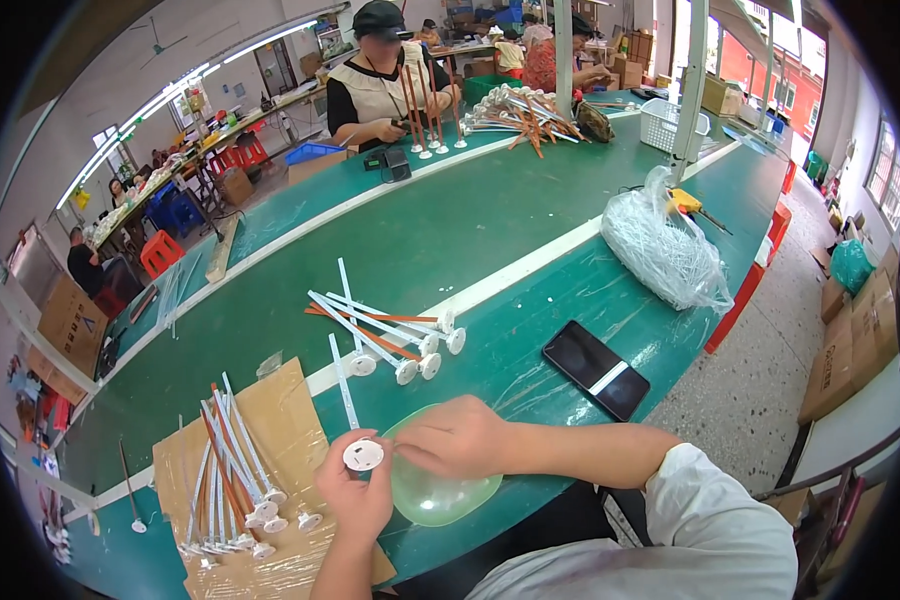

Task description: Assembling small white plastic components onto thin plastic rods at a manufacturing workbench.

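One round white plastic disc is pinched in the left hand, the right hand bunched just beside it — gripping what, I cannot tell — over a rounded, translucent pale-green object. Small-part fitting seems in hand; the next move likely calls for steadying the disc.

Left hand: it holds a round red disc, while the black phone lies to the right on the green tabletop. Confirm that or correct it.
The colour is wrong: the head view shows the left hand holding a round white disc. The black phone does lie to the right on the green tabletop.
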Tool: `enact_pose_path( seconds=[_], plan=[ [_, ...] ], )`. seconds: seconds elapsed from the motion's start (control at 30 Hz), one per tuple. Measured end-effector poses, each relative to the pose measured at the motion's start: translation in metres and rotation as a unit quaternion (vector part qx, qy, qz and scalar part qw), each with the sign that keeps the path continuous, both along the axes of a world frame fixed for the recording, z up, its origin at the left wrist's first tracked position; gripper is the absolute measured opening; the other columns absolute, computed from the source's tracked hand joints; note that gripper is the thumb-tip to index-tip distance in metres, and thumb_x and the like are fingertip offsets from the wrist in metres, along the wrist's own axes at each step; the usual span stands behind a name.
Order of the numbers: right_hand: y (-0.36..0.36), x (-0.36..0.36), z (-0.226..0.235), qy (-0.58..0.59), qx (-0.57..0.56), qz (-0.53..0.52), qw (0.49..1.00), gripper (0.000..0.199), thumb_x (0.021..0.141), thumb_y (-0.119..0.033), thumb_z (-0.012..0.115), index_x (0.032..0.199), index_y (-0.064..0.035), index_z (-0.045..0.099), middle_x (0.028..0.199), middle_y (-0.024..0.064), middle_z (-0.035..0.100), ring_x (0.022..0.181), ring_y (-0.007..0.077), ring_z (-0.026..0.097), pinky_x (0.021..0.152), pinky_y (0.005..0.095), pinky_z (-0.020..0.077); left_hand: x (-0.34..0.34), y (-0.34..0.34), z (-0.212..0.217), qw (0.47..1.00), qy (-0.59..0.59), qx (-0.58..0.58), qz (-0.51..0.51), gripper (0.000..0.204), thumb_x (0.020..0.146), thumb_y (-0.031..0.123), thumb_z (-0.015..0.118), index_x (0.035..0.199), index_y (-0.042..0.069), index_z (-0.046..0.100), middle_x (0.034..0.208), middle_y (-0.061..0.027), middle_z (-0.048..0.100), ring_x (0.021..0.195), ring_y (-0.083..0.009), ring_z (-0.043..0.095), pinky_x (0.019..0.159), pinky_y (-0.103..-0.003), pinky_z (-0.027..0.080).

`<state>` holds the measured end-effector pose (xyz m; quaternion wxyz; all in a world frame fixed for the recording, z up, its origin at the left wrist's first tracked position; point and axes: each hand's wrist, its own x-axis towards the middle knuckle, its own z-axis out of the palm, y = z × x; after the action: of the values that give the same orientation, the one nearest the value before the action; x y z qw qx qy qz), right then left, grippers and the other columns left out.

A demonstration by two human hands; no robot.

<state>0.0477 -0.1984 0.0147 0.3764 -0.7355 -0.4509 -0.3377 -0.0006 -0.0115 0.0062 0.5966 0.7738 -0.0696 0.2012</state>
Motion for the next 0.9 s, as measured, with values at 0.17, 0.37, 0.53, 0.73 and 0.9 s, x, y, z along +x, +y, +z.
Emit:
enact_pose_path(
  seconds=[0.17, 0.37, 0.53, 0.73, 0.9],
  plan=[
    [-0.001, 0.002, 0.003, -0.044, 0.001, 0.004, 0.999, 0.018, 0.072, -0.005, 0.076, 0.089, -0.0042, 0.069, 0.079, 0.0061, 0.068, 0.064, 0.0215, 0.068, 0.052, 0.032, 0.0541, 0.0, -0.002, 0.001, 1.0, 0.002, -0.01, -0.012, 0.025, 0.084, -0.004, 0.076, 0.105, 0.0, 0.065, 0.093, -0.0038, 0.066, 0.087, -0.0105, 0.064, 0.077, -0.024, 0.05],
    [0.003, 0.004, -0.007, -0.038, 0.023, 0.005, 0.999, 0.028, 0.07, -0.003, 0.072, 0.098, -0.0033, 0.07, 0.083, 0.0064, 0.069, 0.069, 0.02, 0.069, 0.052, 0.0319, 0.0537, 0.002, -0.002, 0.001, 1.0, -0.013, 0.02, -0.006, 0.023, 0.083, -0.004, 0.074, 0.104, -0.001, 0.065, 0.091, -0.0048, 0.066, 0.084, -0.0112, 0.064, 0.074, -0.026, 0.051],
    [0.002, 0.0, -0.003, 0.01, 0.003, -0.022, 1.0, 0.032, 0.069, -0.002, 0.071, 0.101, -0.0072, 0.071, 0.084, 0.0055, 0.07, 0.071, 0.0201, 0.069, 0.054, 0.0328, 0.0542, 0.0, -0.004, 0.01, 0.97, -0.15, 0.189, 0.027, 0.022, 0.081, -0.001, 0.074, 0.1, -0.002, 0.064, 0.084, -0.0094, 0.069, 0.077, -0.0166, 0.067, 0.07, -0.029, 0.051],
    [-0.001, 0.004, 0.001, 0.109, 0.054, 0.026, 0.992, 0.02, 0.082, -0.005, 0.072, 0.101, -0.0063, 0.073, 0.091, 0.0082, 0.073, 0.075, 0.0228, 0.071, 0.061, 0.0313, 0.057, -0.004, -0.012, 0.016, 0.964, -0.177, 0.196, 0.021, 0.022, 0.079, -0.002, 0.073, 0.1, -0.002, 0.065, 0.086, -0.0128, 0.07, 0.078, -0.0217, 0.069, 0.072, -0.031, 0.053],
    [-0.002, 0.002, 0.012, 0.498, 0.126, 0.113, 0.85, 0.011, 0.088, -0.01, 0.074, 0.095, -0.0018, 0.072, 0.094, 0.0063, 0.073, 0.088, 0.0154, 0.071, 0.072, 0.0284, 0.0552, -0.003, -0.005, 0.002, 0.971, -0.181, 0.153, 0.032, 0.031, 0.078, -0.006, 0.074, 0.107, -0.002, 0.063, 0.096, -0.0138, 0.07, 0.084, -0.0208, 0.069, 0.078, -0.032, 0.055]
  ],
)
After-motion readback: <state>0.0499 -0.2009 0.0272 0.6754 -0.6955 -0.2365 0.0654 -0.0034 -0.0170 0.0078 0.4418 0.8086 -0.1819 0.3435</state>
